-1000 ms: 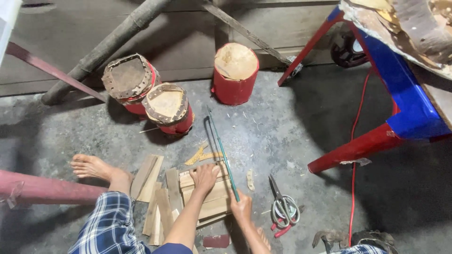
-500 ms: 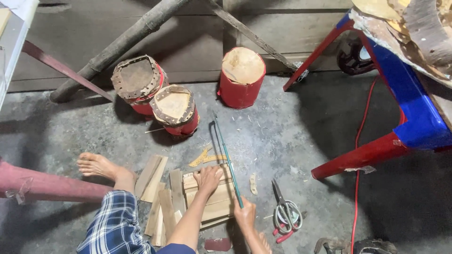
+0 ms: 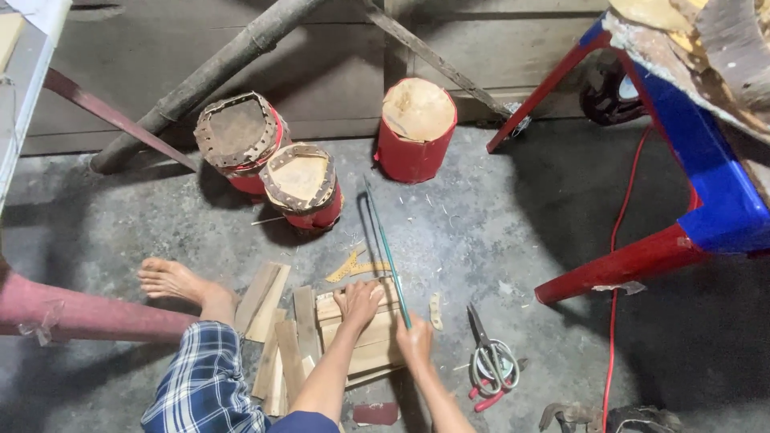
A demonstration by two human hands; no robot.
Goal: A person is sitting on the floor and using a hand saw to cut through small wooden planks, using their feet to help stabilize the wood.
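Wooden slats (image 3: 353, 341) lie stacked on the concrete floor (image 3: 497, 240), the left hand (image 3: 359, 301) pressed flat on them, fingers spread. Right hand (image 3: 415, 341) grips a thin green saw (image 3: 385, 244) beside scissors (image 3: 491, 361).

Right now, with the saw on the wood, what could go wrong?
The left hand presses flat on the stacked wood slats right beside the green-framed saw that the right hand grips; a slip could likely catch its fingers. The bare foot rests near loose slats, which might shift. Scissors lie open-handled close to the right forearm.
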